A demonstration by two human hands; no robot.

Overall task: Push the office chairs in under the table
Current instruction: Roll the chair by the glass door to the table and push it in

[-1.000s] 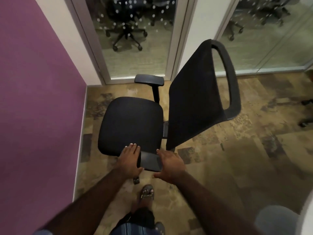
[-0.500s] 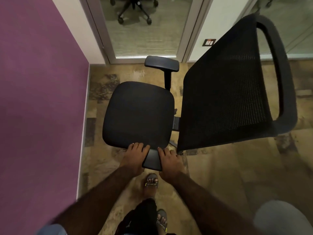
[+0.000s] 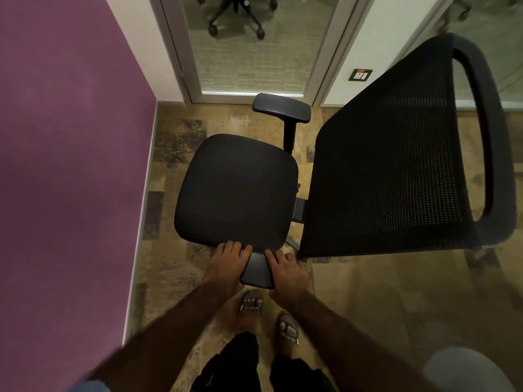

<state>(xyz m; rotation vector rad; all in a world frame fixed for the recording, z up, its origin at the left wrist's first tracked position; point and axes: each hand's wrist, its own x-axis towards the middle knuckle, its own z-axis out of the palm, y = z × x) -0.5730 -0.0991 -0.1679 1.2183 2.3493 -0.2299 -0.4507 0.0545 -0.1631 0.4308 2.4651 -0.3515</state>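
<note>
A black office chair stands side-on in front of me, its mesh backrest to the right and its far armrest toward the glass door. My left hand and my right hand clasp the near armrest from either side, fingers pointing at the seat. The chair's base and wheels are hidden under the seat. No table top is visible.
A purple wall runs close along the left of the chair. A glass door and white wall lie ahead, with another chair's base behind the glass. My sandalled feet are on the patterned floor. A pale rounded object sits bottom right.
The chair has come closer and now fills more of the view. Both hands have closed in on the near armrest, and my second foot has stepped forward.
</note>
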